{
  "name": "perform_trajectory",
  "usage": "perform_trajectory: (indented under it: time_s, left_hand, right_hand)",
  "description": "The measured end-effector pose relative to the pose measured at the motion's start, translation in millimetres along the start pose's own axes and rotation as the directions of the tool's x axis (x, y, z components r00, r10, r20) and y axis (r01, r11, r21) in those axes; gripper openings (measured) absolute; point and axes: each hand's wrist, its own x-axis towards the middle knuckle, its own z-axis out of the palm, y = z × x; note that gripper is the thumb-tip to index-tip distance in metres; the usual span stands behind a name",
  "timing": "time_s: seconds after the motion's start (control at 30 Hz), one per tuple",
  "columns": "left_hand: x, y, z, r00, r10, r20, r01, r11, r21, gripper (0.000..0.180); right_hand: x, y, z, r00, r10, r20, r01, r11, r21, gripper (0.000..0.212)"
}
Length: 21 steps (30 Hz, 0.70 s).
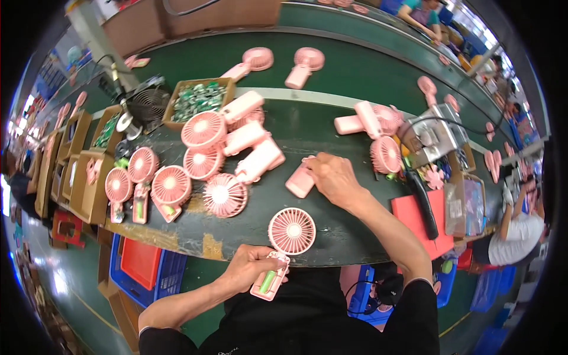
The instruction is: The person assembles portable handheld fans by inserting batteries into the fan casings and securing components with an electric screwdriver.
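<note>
At the table's near edge, my left hand [244, 267] is closed around the handle of a pink handheld fan [292, 231]. Its handle is open and shows a green battery [268, 280] inside; the round grille points away from me. Farther off and to the right, my right hand [336, 179] grips a pink handle cover [300, 183] just over the dark worktable [260, 231]. Left of these lie several pink fans, some with open handles and green batteries, such as the near fan [171, 185]. Others have closed handles, like the white-pink handle [260, 160].
A cardboard box of green circuit boards [199, 100] stands at the back left, near a solder spool [126, 125]. To the right are a black-handled tool [423, 204] on a red pad [402, 210], a metal device [435, 133] and more fans. A green conveyor [349, 71] runs behind.
</note>
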Motion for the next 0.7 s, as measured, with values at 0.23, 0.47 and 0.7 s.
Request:
perform_trajectory:
  time_s: [0.23, 0.47, 0.7]
  left_hand:
    - [11, -19, 9, 0.999, 0.024, 0.042, -0.016, 0.983, -0.181, 0.020]
    - [12, -17, 8, 0.993, 0.056, 0.106, -0.036, 0.983, -0.178, 0.025]
    - [13, -13, 5, 0.985, 0.144, 0.095, -0.130, 0.981, -0.142, 0.023]
  right_hand:
    - [-7, 5, 7, 0.995, 0.064, 0.070, -0.048, 0.977, -0.208, 0.019]
    - [7, -7, -2, 0.986, 0.097, 0.135, -0.052, 0.952, -0.300, 0.011]
    - [14, -6, -14, 0.988, 0.101, 0.117, -0.079, 0.981, -0.177, 0.007]
